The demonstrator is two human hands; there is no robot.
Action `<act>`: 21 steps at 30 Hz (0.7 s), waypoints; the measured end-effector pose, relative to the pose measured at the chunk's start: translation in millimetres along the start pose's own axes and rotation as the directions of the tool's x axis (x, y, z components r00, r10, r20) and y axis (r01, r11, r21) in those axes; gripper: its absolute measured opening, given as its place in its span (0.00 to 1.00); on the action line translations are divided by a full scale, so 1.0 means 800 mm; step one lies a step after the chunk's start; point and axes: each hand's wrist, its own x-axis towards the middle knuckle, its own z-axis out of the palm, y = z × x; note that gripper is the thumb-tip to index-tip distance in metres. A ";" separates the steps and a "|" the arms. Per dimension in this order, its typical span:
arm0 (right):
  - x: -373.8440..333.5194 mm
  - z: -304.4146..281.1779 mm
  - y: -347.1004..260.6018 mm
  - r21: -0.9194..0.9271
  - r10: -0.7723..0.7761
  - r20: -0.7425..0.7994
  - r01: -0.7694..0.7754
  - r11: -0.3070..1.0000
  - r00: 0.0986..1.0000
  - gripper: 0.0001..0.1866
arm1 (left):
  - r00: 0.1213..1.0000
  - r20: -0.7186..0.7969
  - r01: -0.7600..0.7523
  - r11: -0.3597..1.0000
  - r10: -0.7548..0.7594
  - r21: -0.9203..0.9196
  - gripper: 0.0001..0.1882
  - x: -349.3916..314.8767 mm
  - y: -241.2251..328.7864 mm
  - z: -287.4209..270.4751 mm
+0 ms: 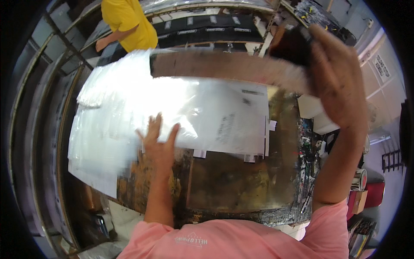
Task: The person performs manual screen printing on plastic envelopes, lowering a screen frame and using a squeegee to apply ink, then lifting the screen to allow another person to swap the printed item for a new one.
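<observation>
My left hand (160, 140) is over the near edge of a layered stack of clear plastic sheets or bags (172, 103), its fingers spread. I cannot tell whether it presses on them. The stack shines with glare, and white sheets with dark print show through at its right. Raised at the upper right, my right hand (336, 71) is closed around the right end of a long, flat, brown wooden-looking board (215, 67). That board lies level above the far part of the plastic. Against the right fingers is a dark reddish-brown block (291, 45), blurred, its kind unclear.
The stained worktable (241, 185) has a paint-crusted right edge. A person in a yellow shirt (129, 26) stands beyond it at the left. Black pieces with pale labels (207, 30) lie on a table behind. Metal racks (47, 129) line the left; cans (359, 179) and boxes stand right.
</observation>
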 end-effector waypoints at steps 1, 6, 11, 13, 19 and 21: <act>0.000 -0.004 -0.011 0.023 0.072 0.051 -0.073 0.997 0.996 0.21 | 0.999 -0.040 -0.006 0.997 0.009 0.076 0.34 -0.002 -0.025 -0.018; -0.032 0.010 -0.032 -0.043 0.022 -0.090 -0.026 0.999 0.996 0.21 | 0.990 -0.119 0.124 0.904 -0.082 0.409 0.38 0.024 -0.174 -0.107; -0.046 0.032 -0.020 -0.112 -0.062 -0.251 0.034 0.993 0.966 0.22 | 0.994 0.070 0.057 0.959 -0.080 0.279 0.48 -0.012 -0.064 -0.032; -0.050 0.030 -0.002 -0.131 -0.077 -0.262 0.043 0.990 0.962 0.23 | 0.766 0.565 -0.396 0.918 0.306 0.040 0.59 -0.050 0.043 0.015; -0.015 0.013 -0.009 -0.097 -0.070 -0.124 0.058 0.994 0.990 0.21 | 0.654 0.615 -0.575 0.817 0.440 0.028 0.61 -0.104 0.085 0.124; -0.030 0.021 -0.014 -0.075 -0.069 -0.108 0.061 0.995 0.992 0.22 | 0.624 0.597 -0.606 0.795 0.504 -0.038 0.62 -0.122 0.094 0.139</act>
